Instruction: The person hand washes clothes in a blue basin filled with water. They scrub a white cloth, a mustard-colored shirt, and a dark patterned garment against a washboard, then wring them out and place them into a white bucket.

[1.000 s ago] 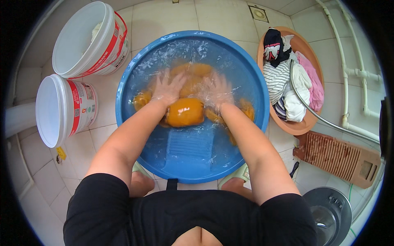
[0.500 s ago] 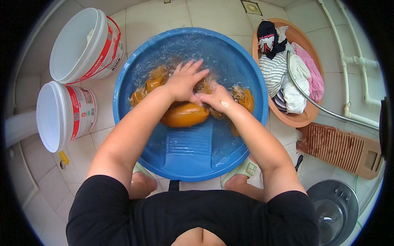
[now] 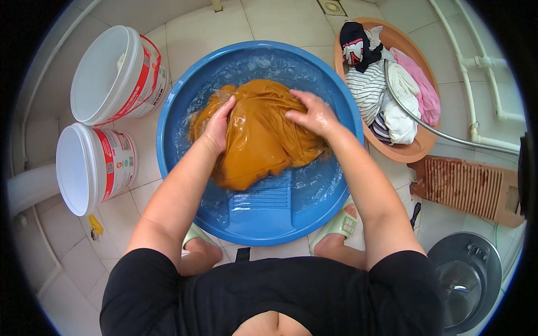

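A wet mustard-brown garment (image 3: 255,134) lies bunched and domed in the water of a round blue basin (image 3: 168,168). My left hand (image 3: 219,124) rests along the garment's left side, its edge against the cloth and some fingers partly hidden. On the upper right, my right hand (image 3: 315,115) touches the cloth with thumb and fingers apart. Neither hand is closed round a fold. Below the garment's front edge shows the ribbed washboard (image 3: 260,196) moulded into the basin.
Two white buckets (image 3: 84,168) stand at the left. At the right are an orange tub (image 3: 386,154) of clothes with a hose (image 3: 448,150) across it, a brown washboard (image 3: 465,187) and a dark grey bucket (image 3: 465,243). My slippered feet (image 3: 339,224) flank the basin.
The garment, mostly under water before, now bulges up in one broad mound. My hands have moved apart, from close together above it to its two sides.
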`<state>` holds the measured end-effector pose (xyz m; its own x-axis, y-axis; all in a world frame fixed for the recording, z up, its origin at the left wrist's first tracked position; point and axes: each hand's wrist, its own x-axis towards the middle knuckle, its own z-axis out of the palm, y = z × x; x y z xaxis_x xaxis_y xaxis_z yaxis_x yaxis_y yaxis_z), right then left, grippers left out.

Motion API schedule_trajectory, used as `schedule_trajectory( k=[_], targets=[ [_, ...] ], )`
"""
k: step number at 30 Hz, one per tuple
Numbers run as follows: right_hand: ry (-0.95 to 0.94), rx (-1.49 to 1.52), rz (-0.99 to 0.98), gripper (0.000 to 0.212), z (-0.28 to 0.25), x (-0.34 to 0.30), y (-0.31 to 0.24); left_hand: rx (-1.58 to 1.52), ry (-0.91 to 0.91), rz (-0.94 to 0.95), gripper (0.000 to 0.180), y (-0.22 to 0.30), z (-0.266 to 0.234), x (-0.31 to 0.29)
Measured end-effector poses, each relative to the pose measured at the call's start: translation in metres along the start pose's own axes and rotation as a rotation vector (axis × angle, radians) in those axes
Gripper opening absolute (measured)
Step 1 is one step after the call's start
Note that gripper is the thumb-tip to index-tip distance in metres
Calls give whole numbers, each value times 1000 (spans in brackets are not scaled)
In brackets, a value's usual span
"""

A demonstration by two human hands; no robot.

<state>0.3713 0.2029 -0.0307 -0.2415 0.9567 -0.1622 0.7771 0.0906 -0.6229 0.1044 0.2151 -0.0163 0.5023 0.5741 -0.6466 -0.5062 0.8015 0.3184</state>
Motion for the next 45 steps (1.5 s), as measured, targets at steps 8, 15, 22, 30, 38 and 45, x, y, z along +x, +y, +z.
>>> schedule_trajectory(
  k=[8, 15, 22, 30, 38, 45],
  targets=[
    [-413, -17, 517, 65, 32, 2, 17, 395, 203, 285, 43, -28, -10, 20],
    [391, 314, 86, 40, 31, -18, -97, -70, -60, 104, 66, -36, 20, 5],
    [389, 203, -542, 23, 35, -57, -170, -64, -146, 51, 65, -43, 26, -9],
    [471, -119, -304, 18, 52, -18, -102, 149, 168, 62, 65, -66, 38, -22],
    [555, -220, -3, 31, 20, -18, -26, 1714, 543, 682, 88, -51, 48, -34],
    [-92, -539, -203, 76, 27, -53, -42, 2373, 61, 452, 94, -62, 16, -43]
  ],
)
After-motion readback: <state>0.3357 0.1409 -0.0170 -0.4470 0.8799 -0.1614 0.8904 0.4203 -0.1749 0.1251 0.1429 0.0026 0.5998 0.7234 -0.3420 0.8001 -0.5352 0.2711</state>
